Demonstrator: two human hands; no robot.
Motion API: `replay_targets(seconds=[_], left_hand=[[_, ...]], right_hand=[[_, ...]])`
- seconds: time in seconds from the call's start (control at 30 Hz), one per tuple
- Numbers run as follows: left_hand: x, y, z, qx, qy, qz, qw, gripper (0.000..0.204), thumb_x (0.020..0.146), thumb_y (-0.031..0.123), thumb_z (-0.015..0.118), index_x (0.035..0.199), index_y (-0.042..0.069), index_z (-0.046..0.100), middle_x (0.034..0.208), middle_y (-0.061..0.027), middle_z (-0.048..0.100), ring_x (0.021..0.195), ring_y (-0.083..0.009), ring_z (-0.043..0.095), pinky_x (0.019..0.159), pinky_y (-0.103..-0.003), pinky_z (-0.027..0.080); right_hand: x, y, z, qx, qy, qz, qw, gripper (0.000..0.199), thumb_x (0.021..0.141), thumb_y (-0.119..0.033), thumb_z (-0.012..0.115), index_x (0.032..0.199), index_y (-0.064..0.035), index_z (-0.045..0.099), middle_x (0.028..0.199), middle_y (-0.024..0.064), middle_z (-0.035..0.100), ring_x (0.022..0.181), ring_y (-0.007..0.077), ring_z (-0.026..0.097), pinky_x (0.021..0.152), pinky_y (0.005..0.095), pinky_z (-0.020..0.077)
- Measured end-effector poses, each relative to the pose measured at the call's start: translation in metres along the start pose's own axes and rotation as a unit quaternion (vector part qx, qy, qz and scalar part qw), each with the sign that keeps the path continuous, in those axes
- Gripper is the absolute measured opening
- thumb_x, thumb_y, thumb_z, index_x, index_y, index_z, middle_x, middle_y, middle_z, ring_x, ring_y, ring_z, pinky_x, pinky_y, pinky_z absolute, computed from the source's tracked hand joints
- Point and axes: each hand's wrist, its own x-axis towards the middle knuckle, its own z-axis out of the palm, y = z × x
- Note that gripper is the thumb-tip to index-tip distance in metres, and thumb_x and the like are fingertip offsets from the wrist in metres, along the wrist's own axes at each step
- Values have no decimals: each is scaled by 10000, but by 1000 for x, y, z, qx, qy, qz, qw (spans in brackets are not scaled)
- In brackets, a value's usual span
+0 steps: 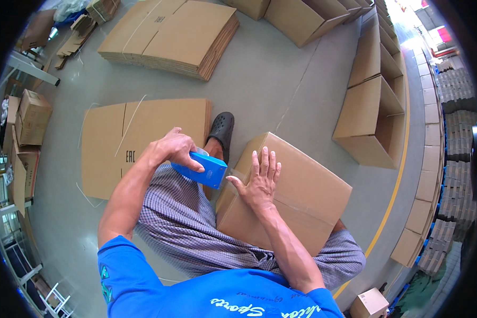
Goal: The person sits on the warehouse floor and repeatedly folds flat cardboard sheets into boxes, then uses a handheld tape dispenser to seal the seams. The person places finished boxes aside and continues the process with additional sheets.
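Observation:
My left hand point(176, 150) grips a blue tape dispenser point(209, 170), held just left of a closed cardboard box point(307, 193). The box sits tilted between my legs. Clear tape point(239, 174) shows between the dispenser and the box's near-left edge, and a taped seam runs across the top face. My right hand point(261, 183) lies flat on that face, fingers spread, close to the tape's end. Its thumb points toward the dispenser. The underside of the box is hidden.
Flattened cartons point(164, 124) lie left of my foot, and a strapped stack of cartons point(169, 32) lies farther ahead. Open cardboard boxes point(363, 114) form a row on the right, beside a yellow floor line point(395, 193). A small box point(369, 303) stands at lower right.

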Motion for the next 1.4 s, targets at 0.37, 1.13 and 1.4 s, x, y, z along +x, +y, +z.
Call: replay_targets(seconds=[0.37,1.13,1.4], left_hand=[[23,35,-3,75,15,-4,997,701,713,742,582,826,72,758,784,-154,705,793,-303,663,920,-446,352],[33,38,22,59,31,-22,998,595,710,674,639,907,126,762,835,-125,722,832,-281,679,889,-450,366],[22,34,32,11,67,-50,996,526,725,615,661,844,114,765,804,-142,718,795,-304,681,953,-469,362]], right_hand=[[4,-15,-5,-1,-13,23,1000,1073,703,-678,708,1474,-55,298,1580,165,147,1479,347,40,1174,556,33],[15,-26,-9,-16,-94,64,993,1142,614,-623,805,1479,-49,329,1601,204,24,1479,391,-58,1149,613,-1],[38,-33,-18,-64,-175,90,978,1188,606,-642,797,1506,-62,281,1598,213,-57,1454,457,-112,1084,726,14]])
